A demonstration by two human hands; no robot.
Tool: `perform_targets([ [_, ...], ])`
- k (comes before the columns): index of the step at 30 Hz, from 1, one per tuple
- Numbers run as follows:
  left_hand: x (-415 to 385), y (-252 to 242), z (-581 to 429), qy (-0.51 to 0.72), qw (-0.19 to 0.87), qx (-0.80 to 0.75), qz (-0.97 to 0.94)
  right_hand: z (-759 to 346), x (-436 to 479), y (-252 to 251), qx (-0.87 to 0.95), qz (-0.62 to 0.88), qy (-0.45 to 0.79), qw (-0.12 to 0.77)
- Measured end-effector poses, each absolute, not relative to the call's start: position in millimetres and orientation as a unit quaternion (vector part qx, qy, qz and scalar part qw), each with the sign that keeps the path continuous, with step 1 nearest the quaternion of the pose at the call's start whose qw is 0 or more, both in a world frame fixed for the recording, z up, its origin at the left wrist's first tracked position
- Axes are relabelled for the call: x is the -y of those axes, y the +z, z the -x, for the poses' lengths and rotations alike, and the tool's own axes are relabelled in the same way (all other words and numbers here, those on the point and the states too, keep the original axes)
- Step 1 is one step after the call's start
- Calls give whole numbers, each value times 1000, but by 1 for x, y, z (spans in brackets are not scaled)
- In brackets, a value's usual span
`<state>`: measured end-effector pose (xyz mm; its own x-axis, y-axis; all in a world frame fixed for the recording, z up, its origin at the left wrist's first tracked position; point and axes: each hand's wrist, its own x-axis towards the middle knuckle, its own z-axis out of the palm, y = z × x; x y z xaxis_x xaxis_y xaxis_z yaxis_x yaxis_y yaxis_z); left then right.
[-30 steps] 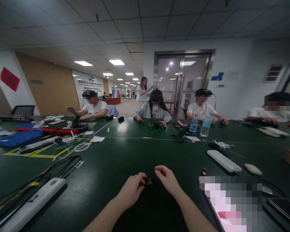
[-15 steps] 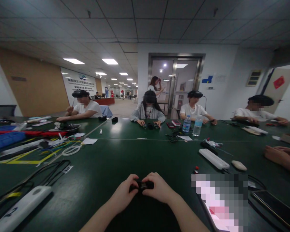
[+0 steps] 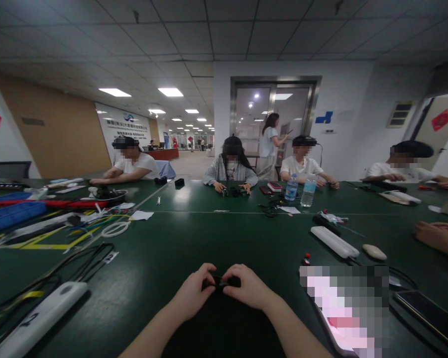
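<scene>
L hand (image 3: 196,296) & R hand (image 3: 249,287) pinch opp. ends of sm. blk object (image 3: 220,282), toward near edge of tabletop (image 3: 194,236); wht pwr strip (image 3: 47,313) to left, nr same edge.

Water bottles (image 3: 307,194) stand right of centre, a blue tray (image 3: 17,220) at far left, a power strip (image 3: 41,319) lower left.

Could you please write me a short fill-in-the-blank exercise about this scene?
1. The small object between the left hand and the right hand is coloured ____.
2. The power strip at the lower left bears the number ____.
3. The open tray near the left edge is coloured ____.
4. The plastic bottles standing side by side number ____.

Missing words: black; 2; blue; two.
</scene>
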<state>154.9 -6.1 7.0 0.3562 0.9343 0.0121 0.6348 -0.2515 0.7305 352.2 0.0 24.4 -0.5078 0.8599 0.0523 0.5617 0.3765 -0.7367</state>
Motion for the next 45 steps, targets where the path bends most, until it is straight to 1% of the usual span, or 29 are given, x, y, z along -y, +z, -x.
perform_targets([
  [4,8,11,-155,227,329,-516,-757,-353,0,26,791,447,360,210],
  [9,8,11,-154,217,307,-519,-768,-351,3,30,780,460,373,201],
  [19,6,6,-152,195,295,-525,-774,-349,2,26,756,473,401,211],
  [27,6,8,-152,189,275,-526,-782,-346,-1,20,772,464,367,230],
  [34,7,10,-153,190,258,-526,-788,-342,1,19,754,476,374,255],
  [37,7,12,-154,194,252,-525,-789,-341,-2,17,727,480,400,283],
  [41,8,13,-154,191,238,-530,-791,-341,-9,12,642,464,490,365],
  [45,8,13,-154,195,244,-530,-788,-348,-17,6,510,465,570,446],
])
